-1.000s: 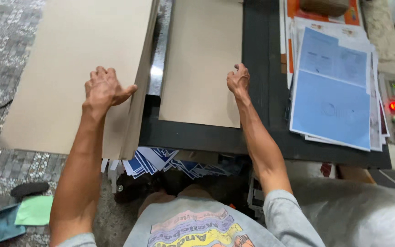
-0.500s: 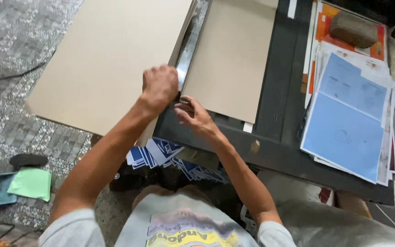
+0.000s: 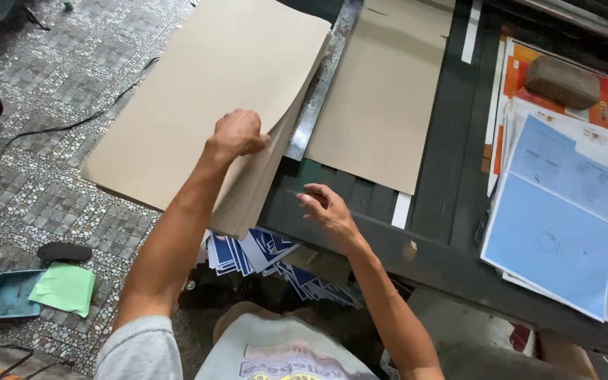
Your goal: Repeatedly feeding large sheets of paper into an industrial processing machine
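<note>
A stack of large tan cardboard sheets (image 3: 198,105) fills the upper left of the frame, hanging out over the patterned stone floor (image 3: 29,190). The sheets are plain, matte and unprinted, with straight cut edges. The top sheets are lifted along their right edge, so the stack fans open near the middle of the frame. The left hand (image 3: 237,134) is closed on that lifted edge, fingers curled tight around the cardboard. The right hand (image 3: 325,207) lies lower, at the centre of the frame, with fingers spread apart and holding nothing; it rests on the dark worktop (image 3: 452,211) just beside the lower corner of the stack.

A metal strip (image 3: 321,84) runs up the frame between the stack and a second tan sheet (image 3: 385,98), which lies flat on the worktop at upper centre. At the right of the frame sits a pile of light blue printed papers (image 3: 557,218), and above it a brown block (image 3: 564,81) rests on orange prints. Below the stack, at lower centre, a loose heap of blue and white cards (image 3: 262,257) pokes out from under the worktop edge. At lower left, on the floor, lie a green cloth (image 3: 65,288), a blue tray (image 3: 5,292) and a black sandal (image 3: 65,251)
</note>
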